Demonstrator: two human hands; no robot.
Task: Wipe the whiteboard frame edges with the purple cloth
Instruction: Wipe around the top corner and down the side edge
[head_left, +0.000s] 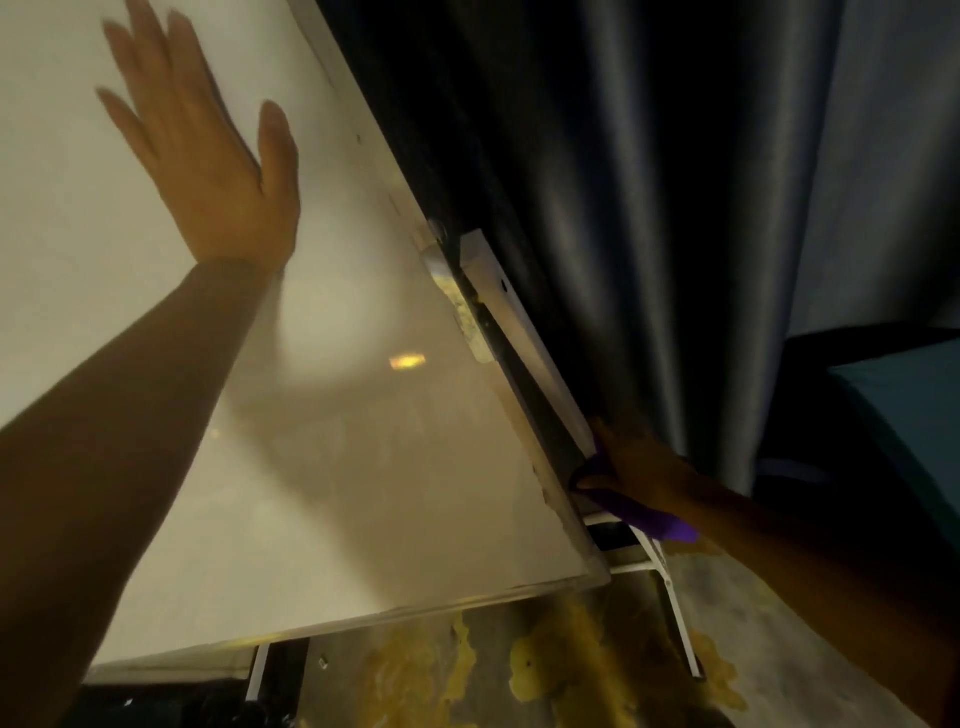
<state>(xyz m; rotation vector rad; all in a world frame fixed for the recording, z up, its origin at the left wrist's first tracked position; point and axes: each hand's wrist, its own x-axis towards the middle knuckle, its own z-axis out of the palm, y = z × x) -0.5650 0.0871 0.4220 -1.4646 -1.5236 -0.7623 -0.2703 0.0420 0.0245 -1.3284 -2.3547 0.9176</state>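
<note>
1. Looking down, we see our left hand (208, 150) laid flat on the whiteboard (249, 415), fingers spread wide and holding nothing, the forearm stretching down to the lower left
2. We have our right hand (641, 470) low on the right side of the board, its grip pressed together around the purple cloth (652, 517), which is bunched under the palm
3. We find the cloth touching the frame edge (558, 462) on the board's right side, just above the lower right corner; a purple fold sticks out below the hand toward the wrist
4. We see the board tilted across the view, its white face glossy, with a soft shadow of our left arm and a small orange glint of light reflected near the middle
5. We notice a pale bracket (460, 296) with yellowish staining fixed on the same edge, further up from the cloth, and a white bar (524, 332) running just beside it behind the frame
6. We see a dark blue curtain (649, 208) hanging in folds right behind the board, close to our right hand
7. We see white stand legs (675, 613) below the corner, standing on a grey floor (769, 597) blotched with yellow patches
8. We cannot tell what the teal surface at the far right is
</note>
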